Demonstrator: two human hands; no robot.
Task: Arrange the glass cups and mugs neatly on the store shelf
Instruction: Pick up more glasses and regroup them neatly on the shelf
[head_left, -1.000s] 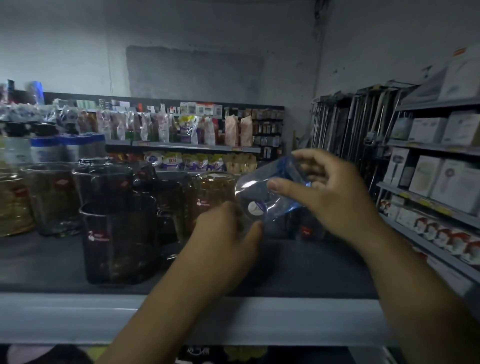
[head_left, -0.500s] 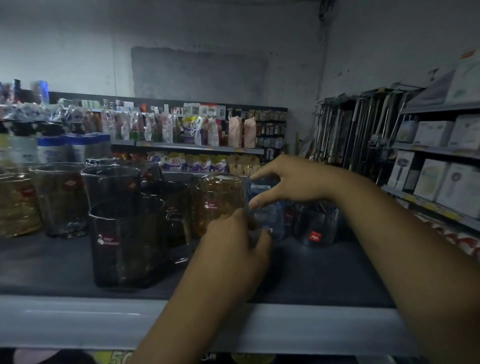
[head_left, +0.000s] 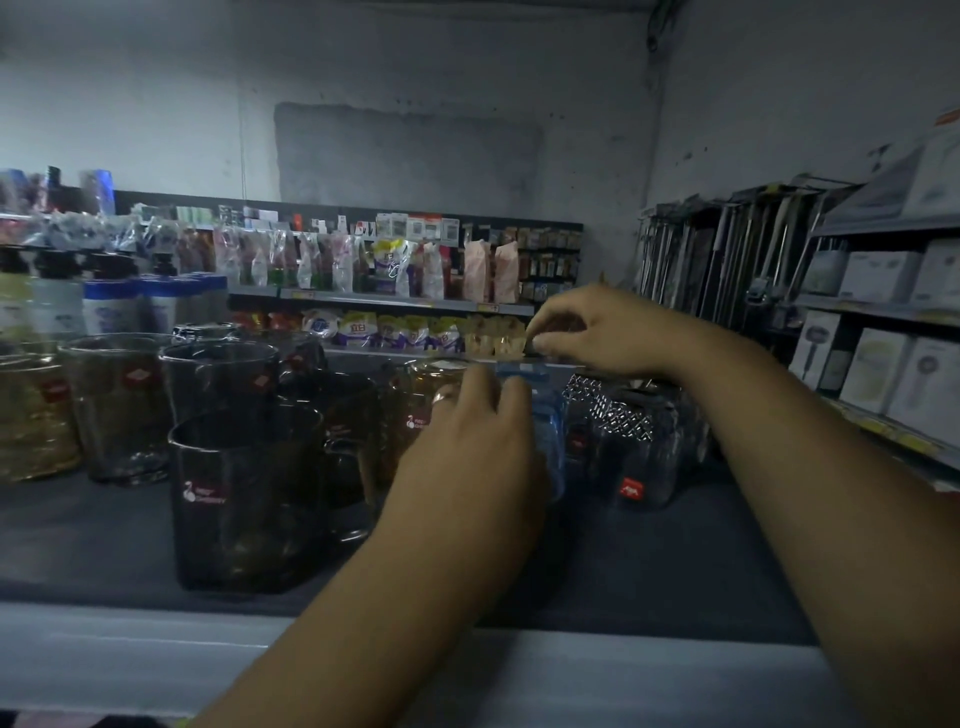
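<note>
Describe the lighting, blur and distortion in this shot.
Head view: dim, bluish light; the dark shelf swallows detail. Head view: the left hand and right hand smear slightly, blurring the edges of the blue cup. Head view: glints speckle the faceted glass; the wide lens bends the right-side racks.

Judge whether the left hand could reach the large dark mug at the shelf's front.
Probably yes: the dark mug stands just left of the left hand, with nothing between them, though that hand now touches the blue cup.
</note>
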